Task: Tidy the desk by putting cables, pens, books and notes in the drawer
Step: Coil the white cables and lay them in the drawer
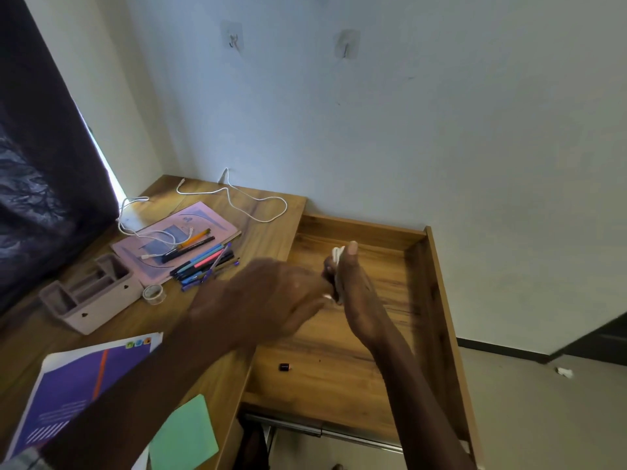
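Wooden drawer (437, 300) stands pulled out at the right end of the desk (271, 239); only the head view is available. Inside it lies one small black object (284, 367). No cable, pen, book or note rests on its floor yet.

Both hands are above the rear of the drawer. The right hand (356, 290) holds a small white bundle (337, 253), judged to be a coiled cable, between the raised thumb and the fingers behind it. The left hand (271, 300) reaches across to the lower end of the bundle. Motion blur prevents telling whether its fingers pinch it or only touch it.

Remaining on the desk:
- a long white cable (261, 199) near the wall
- a second white cable (135, 198) draped over a pink book (217, 222)
- a group of pens (203, 262)
- a purple book (74, 381)
- a green note (185, 432)

An organiser (88, 296) and a tape roll (154, 294) stand beside them.

Assessment: the task is at an early stage. The first item appears about to go in, and nearly everything else remains.
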